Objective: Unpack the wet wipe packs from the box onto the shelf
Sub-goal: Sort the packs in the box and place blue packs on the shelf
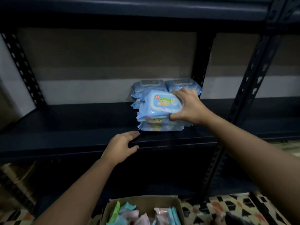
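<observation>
1. Top wet wipe pack (162, 103): light blue, white-rimmed lid with a cartoon figure. Sits tilted on a front stack, near the right end of the dark shelf (65, 137), lid facing up and toward the camera.
2. Right hand (189, 106) grips this pack at its right end: fingers curled over the far top edge, thumb under the near right corner. Pack extends left from the hand.
3. Front stack (159, 125): at least two more blue packs visible under the held one, bottom one flat on the shelf close to the front lip.
4. Behind it, two further blue stacks (150, 86) side by side against the back; pack count in them cannot be told, image blurred.
5. Left hand (121, 146) rests on the shelf's front edge, fingers straight and together on top, thumb below the lip. Holds nothing. Fingertips end just beside the front stack's lower-left corner, not touching any pack.
6. Shelf room: all packs crowd beside the rear perforated upright (202, 65); the wide stretch of board left of the stacks is bare.
7. Cardboard box (146, 202) on the patterned floor (235, 207) below, open, holding packs in green, blue and pink; number unclear, partly cut off.
</observation>
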